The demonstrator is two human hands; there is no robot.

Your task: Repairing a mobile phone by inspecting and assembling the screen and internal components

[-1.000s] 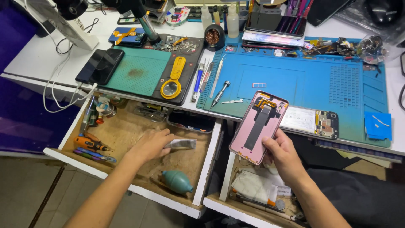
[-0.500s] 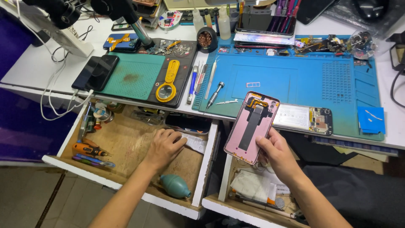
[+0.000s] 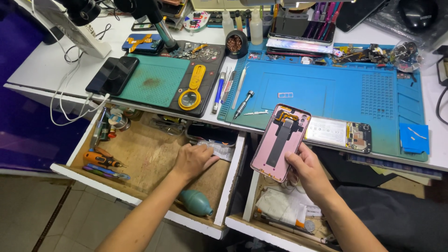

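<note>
Right hand (image 3: 309,169) gripping pink phone back cover (image 3: 280,141) by its lower edge, tilted above the gap between two open drawers. Left hand (image 3: 192,160) palm-down inside left drawer (image 3: 140,154), fingers reaching a small flat packet (image 3: 215,148), perhaps pinching it; grip unclear.

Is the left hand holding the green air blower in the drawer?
No, the left hand rests flat on the drawer floor, apart from the green air blower.
</note>
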